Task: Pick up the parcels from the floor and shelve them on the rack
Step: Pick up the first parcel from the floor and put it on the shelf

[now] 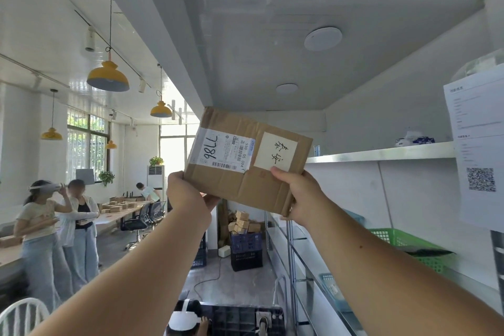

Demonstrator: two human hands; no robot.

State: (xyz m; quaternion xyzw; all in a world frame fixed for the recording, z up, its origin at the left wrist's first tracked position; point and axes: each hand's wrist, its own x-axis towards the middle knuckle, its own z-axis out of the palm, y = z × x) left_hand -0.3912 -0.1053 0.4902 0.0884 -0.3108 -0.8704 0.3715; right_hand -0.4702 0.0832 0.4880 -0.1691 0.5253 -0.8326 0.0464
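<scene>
I hold a flat brown cardboard parcel [242, 185] up at head height, its labelled face toward me. It carries a white shipping label marked 7786 upside down and a cream note with handwriting. My left hand [188, 194] grips its lower left corner. My right hand [300, 194] grips the lower right edge, thumb on the front. The parcel is just left of the white metal rack [381, 154], level with its upper shelf, apart from it.
The rack's lower shelves hold a green basket [409, 243] and a blue basket [331, 289]. A printed sheet with a QR code [480, 155] hangs at the right. Dark crates with small boxes [245, 243] stand down the aisle. People [54, 229] stand at left by tables.
</scene>
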